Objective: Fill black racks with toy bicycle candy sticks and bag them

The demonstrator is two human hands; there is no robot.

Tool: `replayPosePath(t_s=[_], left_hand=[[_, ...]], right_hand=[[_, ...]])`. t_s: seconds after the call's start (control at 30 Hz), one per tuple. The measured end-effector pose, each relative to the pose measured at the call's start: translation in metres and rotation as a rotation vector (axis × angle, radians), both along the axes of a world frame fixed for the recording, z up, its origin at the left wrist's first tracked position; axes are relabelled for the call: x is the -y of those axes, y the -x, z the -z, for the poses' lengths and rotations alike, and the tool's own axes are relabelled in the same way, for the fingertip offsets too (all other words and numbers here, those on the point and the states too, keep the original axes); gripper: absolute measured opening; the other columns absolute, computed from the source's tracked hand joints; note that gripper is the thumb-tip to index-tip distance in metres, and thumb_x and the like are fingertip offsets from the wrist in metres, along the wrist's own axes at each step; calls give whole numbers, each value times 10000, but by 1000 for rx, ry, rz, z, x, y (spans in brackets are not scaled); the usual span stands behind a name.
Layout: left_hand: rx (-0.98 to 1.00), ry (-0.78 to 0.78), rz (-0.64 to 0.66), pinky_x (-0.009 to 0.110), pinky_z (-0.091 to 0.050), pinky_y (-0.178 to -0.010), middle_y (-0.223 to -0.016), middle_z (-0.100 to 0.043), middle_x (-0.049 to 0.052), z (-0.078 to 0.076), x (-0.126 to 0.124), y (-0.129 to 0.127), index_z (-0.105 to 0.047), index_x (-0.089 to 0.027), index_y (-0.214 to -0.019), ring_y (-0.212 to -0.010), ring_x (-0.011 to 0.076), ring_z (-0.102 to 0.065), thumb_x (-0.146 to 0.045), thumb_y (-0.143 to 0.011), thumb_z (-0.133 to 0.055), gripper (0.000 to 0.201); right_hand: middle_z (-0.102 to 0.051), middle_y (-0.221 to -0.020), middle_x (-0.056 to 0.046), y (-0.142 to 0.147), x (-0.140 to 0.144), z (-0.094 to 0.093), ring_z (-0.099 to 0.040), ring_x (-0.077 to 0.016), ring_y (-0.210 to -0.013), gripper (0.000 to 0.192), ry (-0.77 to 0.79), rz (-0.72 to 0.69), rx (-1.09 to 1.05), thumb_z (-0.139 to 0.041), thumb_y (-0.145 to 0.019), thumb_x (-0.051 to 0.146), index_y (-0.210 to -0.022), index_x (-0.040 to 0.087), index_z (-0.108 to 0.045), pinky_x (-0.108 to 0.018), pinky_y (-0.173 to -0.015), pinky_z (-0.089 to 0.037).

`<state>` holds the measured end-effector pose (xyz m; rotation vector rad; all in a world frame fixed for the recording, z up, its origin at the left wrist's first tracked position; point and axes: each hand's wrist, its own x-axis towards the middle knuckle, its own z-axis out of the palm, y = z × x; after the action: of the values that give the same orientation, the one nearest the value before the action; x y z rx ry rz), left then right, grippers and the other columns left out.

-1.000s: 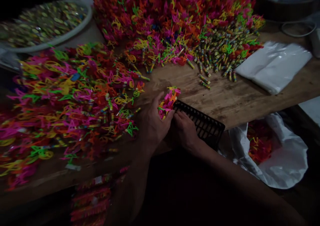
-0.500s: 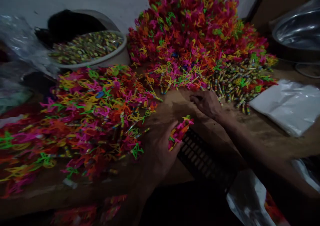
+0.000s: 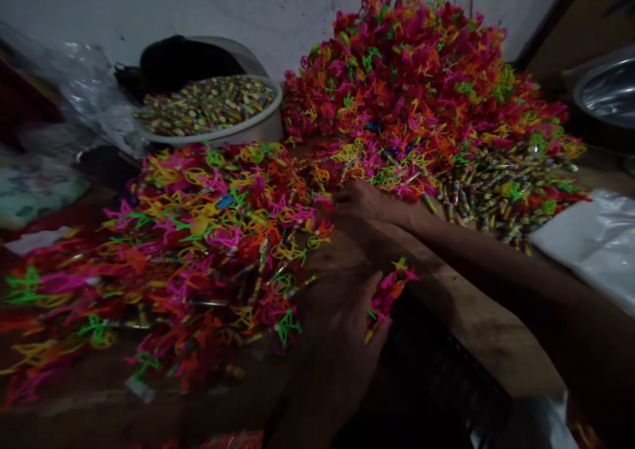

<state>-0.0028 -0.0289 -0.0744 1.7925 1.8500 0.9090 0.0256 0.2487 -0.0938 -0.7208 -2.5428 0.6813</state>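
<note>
My left hand (image 3: 347,336) is closed around a bunch of small plastic toys (image 3: 384,298) in pink, orange, yellow and green, just above the near part of the wooden table (image 3: 476,310). Farther forward, my right hand (image 3: 364,201) reaches across to the edge of the heaps, with its fingers curled down among loose pieces. Whatever those fingertips grip is hidden in the dim light. To the left spreads a wide heap of the same colourful plastic toys (image 3: 198,231), with thin printed tubes mixed in. A black slatted basket (image 3: 446,363) sits in shadow beside my left hand.
A taller pile of plastic toys (image 3: 411,85) rises against the wall. Short printed tubes (image 3: 476,191) lie at its right foot. A pale tub (image 3: 268,122) full of similar pieces stands at back left. White plastic bags (image 3: 595,237) and a metal bowl (image 3: 610,92) are on the right.
My right hand has moved left to the edge of the toys. The left hand still holds its bunch. The whole view has shifted, so the heaps appear lower and farther right.
</note>
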Motion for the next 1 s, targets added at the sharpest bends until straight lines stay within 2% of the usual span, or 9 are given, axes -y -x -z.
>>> replayPosePath(t_s=[0.1, 0.23, 0.33, 0.43, 0.53, 0.67, 0.83, 1.0], left_hand=[[21, -51, 8, 328, -590, -1067, -1432, -648, 49, 3, -4, 1, -544, -219, -1447, -1280, 217, -662, -166, -905, -605, 548], [8, -25, -5, 379, -614, -1017, -1428, -653, 53, 4, -11, 4, -540, -240, -1442, -1241, 251, -688, -193, -883, -631, 568], [-8, -46, 8, 426, -574, -1075, -1433, -651, 76, 3, -14, 5, -511, -239, -1470, -1283, 277, -659, -217, -860, -687, 635], [-62, -64, 44, 493, -489, -1167, -1518, -571, 113, -4, -13, 5, -429, -231, -1536, -1384, 316, -572, -295, -830, -765, 785], [-122, -53, 55, 514, -440, -1200, -1564, -516, 137, -16, -10, 4, -393, -209, -1557, -1436, 336, -511, -372, -824, -784, 846], [-191, -35, 68, 480, -473, -1168, -1515, -571, 126, -27, -15, 2, -450, -185, -1516, -1389, 312, -562, -338, -877, -683, 697], [-214, -66, 102, 388, -518, -1122, -1410, -662, 85, -17, -26, -1, -525, -174, -1445, -1270, 242, -655, -217, -857, -586, 592], [-255, -151, 77, 415, -529, -1106, -1390, -673, 77, -10, -23, -3, -539, -197, -1436, -1244, 248, -667, -205, -870, -584, 568]], right_hand=[[-679, -720, -4, -49, 9, -16, -553, -128, -672, 123, -76, 76, 51, -653, -847, 176, -830, 152, -773, -251, -633, -350], [-731, -828, -39, -131, 57, -37, -600, -143, -707, 94, -144, 353, 47, -709, -848, 203, -904, 157, -769, -261, -667, -375], [-737, -826, -42, -177, 104, -42, -622, -145, -706, 91, -56, 535, 47, -759, -828, 213, -892, 149, -756, -255, -665, -399], [-726, -788, -19, -201, 138, -36, -617, -136, -685, 51, 68, 615, 25, -750, -835, 208, -859, 163, -745, -245, -639, -404], [-700, -744, -6, -210, 159, -25, -583, -128, -644, 74, 183, 611, -36, -741, -843, 241, -834, 168, -729, -249, -617, -404], [-667, -724, -4, -205, 183, -9, -555, -129, -632, 139, 289, 574, -170, -703, -853, 303, -810, 173, -683, -251, -599, -409], [-665, -768, -23, -183, 217, 8, -572, -151, -676, 177, 239, 505, -264, -592, -916, 333, -828, 195, -658, -267, -635, -432], [-654, -764, -17, -159, 219, 27, -602, -171, -737, 321, 277, 601, -441, -571, -947, 475, -766, 220, -645, -291, -705, -483]])
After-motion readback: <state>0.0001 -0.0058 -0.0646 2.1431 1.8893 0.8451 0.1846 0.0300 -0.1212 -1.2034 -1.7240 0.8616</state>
